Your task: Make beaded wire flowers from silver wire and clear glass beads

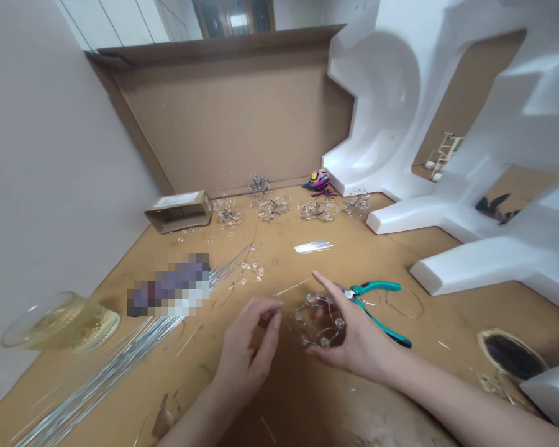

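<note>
Beaded wire flower (pixel 317 321), clear beads on thin looped wire, gripped by right hand (pixel 356 335), fingers curved around it; left hand (pixel 246 351) just beside, fingers half-closed, hold unclear.

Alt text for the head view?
A right hand holds a clear-beaded silver wire flower over a tan workbench, a left hand close beside it. Teal-handled pliers lie just behind; more beaded wire flowers sit farther back.

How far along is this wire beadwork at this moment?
Done: several wire-and-bead flowers look finished along the far edge of the table. In hand: the right hand holds a beaded wire ring, with the left hand beside it. Left: a bundle of straight wires lies unworked.
</note>
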Demonstrator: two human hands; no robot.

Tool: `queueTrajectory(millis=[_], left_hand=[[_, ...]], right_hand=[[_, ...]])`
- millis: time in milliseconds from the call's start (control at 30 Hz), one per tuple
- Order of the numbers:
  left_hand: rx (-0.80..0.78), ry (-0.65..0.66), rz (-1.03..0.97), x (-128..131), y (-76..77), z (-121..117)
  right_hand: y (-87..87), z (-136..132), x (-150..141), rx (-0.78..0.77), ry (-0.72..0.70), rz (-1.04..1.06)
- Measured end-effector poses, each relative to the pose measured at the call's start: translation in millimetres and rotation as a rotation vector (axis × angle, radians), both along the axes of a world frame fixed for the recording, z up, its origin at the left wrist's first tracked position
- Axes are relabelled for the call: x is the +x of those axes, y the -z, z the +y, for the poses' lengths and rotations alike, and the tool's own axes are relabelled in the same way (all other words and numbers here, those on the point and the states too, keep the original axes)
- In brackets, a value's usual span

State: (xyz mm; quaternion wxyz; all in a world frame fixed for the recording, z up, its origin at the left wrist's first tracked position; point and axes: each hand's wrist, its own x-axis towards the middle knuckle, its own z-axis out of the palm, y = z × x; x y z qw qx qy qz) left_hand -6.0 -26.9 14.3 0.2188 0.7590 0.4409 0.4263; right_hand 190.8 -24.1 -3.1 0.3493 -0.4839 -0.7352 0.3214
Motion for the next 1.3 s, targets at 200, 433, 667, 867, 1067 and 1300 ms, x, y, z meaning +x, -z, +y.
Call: queueTrajectory(millis=[200, 433, 667, 867, 1067, 1300], left_hand=[[-0.055, 0.037, -0.022, 2.3, 7.6, -1.4], [0.134, 0.134, 0.188, -5.0, 0.3, -1.6], [0.125, 0.108, 0.210, -7.2, 3.9, 3.0], [0.102, 0.143, 0.151, -7.1, 4.6, 0.3], [0.090, 0.305, 0.171, -8.0, 0.8, 0.8], [-0.018, 0.310, 0.163, -5.3, 2.0, 1.8]], right_hand=[[-0.4, 0.8, 0.7, -0.027, 0.005, -0.047], [-1.6, -1.9, -1.0, -0.042, -0.045, -0.052], [-6.8, -4.8, 0.0, -0.105, -0.075, 0.020], [-11.2, -3.1, -0.2, -0.271, -0.115, 0.186], [-15.8, -3.1, 1.8, -0.431, -0.258, 0.180], [-16.1, -5.8, 3.2, -0.428, -0.330, 0.215]])
